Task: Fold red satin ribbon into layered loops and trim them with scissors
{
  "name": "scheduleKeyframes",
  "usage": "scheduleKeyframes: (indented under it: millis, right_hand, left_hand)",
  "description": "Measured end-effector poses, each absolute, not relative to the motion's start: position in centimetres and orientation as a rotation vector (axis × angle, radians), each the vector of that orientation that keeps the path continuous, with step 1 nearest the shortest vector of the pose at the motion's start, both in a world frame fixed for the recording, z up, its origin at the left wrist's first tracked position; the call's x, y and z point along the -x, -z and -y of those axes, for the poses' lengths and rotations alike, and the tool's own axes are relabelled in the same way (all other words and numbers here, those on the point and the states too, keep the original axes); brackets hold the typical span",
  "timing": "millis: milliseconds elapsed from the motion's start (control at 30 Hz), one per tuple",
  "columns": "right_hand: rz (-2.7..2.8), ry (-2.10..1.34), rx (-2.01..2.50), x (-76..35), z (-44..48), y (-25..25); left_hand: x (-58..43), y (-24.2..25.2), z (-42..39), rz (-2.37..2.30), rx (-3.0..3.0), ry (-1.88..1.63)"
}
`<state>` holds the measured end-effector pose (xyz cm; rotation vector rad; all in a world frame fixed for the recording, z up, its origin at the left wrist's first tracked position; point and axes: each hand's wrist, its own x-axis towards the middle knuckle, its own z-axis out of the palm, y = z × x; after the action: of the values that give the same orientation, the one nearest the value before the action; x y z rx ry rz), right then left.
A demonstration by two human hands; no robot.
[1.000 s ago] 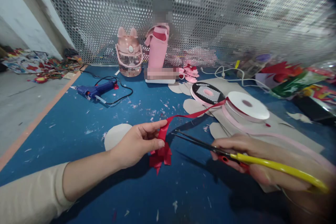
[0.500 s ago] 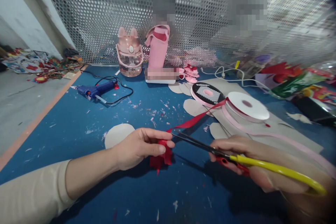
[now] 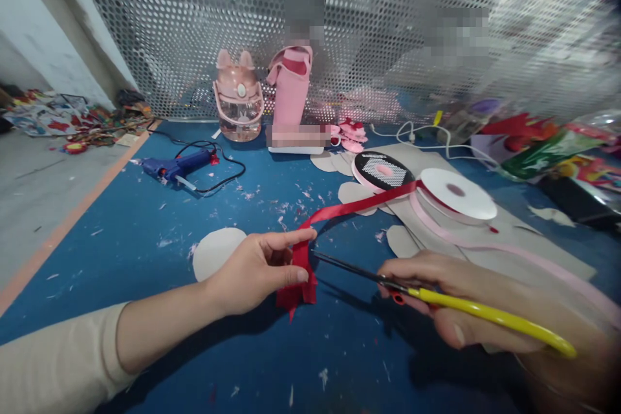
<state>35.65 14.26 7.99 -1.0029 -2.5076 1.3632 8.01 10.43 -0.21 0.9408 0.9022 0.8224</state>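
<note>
My left hand point(image 3: 262, 268) pinches a red ribbon point(image 3: 300, 259), the thumb low on it and the index finger higher up. Short red ribbon pieces point(image 3: 295, 297) with cut ends hang below the thumb. From the fingers the ribbon runs back and right to a white spool point(image 3: 458, 195). My right hand point(image 3: 451, 304) is closed around scissors point(image 3: 466, 310) with a yellow and a red handle. The blades point left, and their tips lie just right of the ribbon by my left fingers. They look close together.
A blue glue gun point(image 3: 179, 167) with a black cord lies at the left. Round grey card pieces point(image 3: 218, 252) and a black-faced spool point(image 3: 383, 170) lie on the blue table. A pink bottle point(image 3: 239, 100) and pink pouch point(image 3: 292, 90) stand before the perforated metal panel point(image 3: 194, 26).
My left index finger has lifted away from the thumb, showing more ribbon between them. The ribbon now bows slackly toward the spool. The scissors have shifted slightly left, and their blades look closer together.
</note>
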Motion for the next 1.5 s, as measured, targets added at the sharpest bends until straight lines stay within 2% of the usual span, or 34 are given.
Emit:
scheduleKeyframes:
  millis: [333, 1500]
  right_hand:
    - [2.561, -1.686, 0.983, -35.0, -14.5, -5.9]
    - [2.514, -1.751, 0.990, -35.1, -14.8, -5.6]
  left_hand:
    - [-8.5, -0.1, -10.2, -0.789, -0.776, -0.762]
    - [-8.3, -0.1, -10.3, -0.793, -0.842, -0.694]
